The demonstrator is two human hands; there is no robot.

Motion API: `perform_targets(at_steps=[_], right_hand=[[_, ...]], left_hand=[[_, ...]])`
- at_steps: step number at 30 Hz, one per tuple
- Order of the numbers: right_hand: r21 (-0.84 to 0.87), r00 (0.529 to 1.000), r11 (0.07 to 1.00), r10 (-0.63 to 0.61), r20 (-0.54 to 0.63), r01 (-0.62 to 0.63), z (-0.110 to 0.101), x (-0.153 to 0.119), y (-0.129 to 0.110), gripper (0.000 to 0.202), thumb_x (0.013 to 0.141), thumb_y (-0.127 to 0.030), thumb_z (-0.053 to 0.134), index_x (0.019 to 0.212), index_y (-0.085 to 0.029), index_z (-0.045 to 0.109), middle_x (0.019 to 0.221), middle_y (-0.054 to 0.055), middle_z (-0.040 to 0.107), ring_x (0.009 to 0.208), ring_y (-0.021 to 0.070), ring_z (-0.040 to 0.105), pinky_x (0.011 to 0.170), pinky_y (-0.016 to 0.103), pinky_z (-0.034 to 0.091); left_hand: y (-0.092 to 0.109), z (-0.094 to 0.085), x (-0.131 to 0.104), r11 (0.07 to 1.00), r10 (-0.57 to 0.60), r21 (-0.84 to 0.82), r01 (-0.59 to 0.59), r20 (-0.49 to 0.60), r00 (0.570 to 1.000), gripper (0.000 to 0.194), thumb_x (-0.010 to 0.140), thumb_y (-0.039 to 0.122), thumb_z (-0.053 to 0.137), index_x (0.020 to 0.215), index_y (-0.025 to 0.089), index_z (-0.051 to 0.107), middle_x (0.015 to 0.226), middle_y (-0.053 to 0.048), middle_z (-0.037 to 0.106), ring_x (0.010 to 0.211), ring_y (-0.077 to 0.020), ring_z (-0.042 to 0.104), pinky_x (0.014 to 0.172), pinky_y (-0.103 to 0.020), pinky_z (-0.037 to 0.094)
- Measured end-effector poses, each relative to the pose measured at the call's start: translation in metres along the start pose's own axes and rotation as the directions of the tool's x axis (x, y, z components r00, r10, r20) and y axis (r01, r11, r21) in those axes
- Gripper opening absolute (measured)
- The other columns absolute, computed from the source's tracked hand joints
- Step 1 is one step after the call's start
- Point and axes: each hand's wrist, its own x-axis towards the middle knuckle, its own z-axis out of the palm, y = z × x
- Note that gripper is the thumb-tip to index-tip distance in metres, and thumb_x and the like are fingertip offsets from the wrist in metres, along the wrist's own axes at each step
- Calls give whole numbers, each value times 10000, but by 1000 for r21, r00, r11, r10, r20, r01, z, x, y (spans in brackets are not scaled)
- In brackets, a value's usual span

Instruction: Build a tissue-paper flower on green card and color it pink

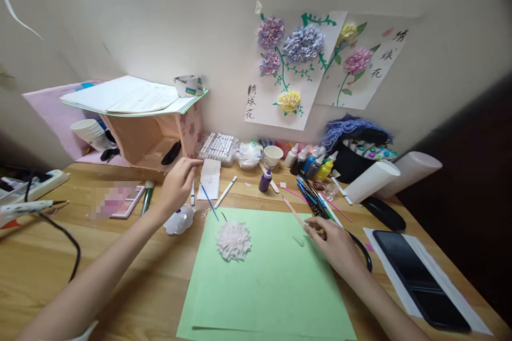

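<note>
My left hand (178, 185) reaches past the lidded white dish (180, 219); its index finger is stretched out to the top left corner of a folded white paper (209, 178). Nothing shows in that hand. My right hand (334, 245) has its thumb and fingers closed on the end of a light wooden pencil (293, 211), which points away to the upper left. Between the hands lies a green sheet (272, 287) bearing a round, pale pink-white fringed paper flower (234, 241). A thin blue brush (210, 201) rests against the sheet's upper left corner.
A purple paint bottle (264, 180), other paint bottles (310, 160) and a white cup (273, 156) stand behind the sheet. Several pens (314, 197) lie by my right hand. A phone (420, 279) is at right, a box shelf (148, 138) at left. Flower pictures (296, 112) hang on the wall.
</note>
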Motion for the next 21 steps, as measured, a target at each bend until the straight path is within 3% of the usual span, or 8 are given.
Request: perform_targets(at_steps=[3, 8, 16, 21], right_hand=[[-32, 997, 996, -83, -1, 83, 0, 10, -15, 251, 831, -405, 471, 852, -229, 649, 822, 51, 676, 775, 228, 627, 688, 333, 465], [34, 995, 994, -99, -25, 100, 0, 45, -51, 247, 817, -398, 525, 949, -202, 596, 862, 57, 674, 811, 221, 628, 692, 312, 460], [210, 997, 976, -41, -63, 53, 42, 100, -69, 527, 659, -373, 719, 1096, -154, 523, 1096, 124, 628, 907, 226, 621, 790, 350, 469], [257, 994, 962, -77, -72, 93, 61, 119, -71, 372, 698, -311, 697, 1017, -153, 586, 989, 78, 685, 806, 176, 643, 703, 271, 487]], left_hand=[[-11, -16, -51, 996, -71, 39, 75, -106, 992, 234, 924, 249, 351, 924, 184, 576, 837, -28, 584, 796, -159, 557, 722, -265, 409], [-28, -5, -109, 997, -16, 72, 35, -252, 968, 246, 913, 196, 334, 702, 190, 460, 586, 25, 474, 519, -114, 466, 544, -234, 350], [-29, 10, -126, 983, 153, 129, -131, -185, 971, 272, 880, 177, 374, 610, 201, 399, 488, 49, 381, 423, -100, 418, 467, -226, 309], [-25, 12, -128, 968, 238, 118, -223, -136, 962, 260, 876, 169, 394, 619, 202, 410, 485, 53, 393, 412, -97, 427, 462, -225, 320]])
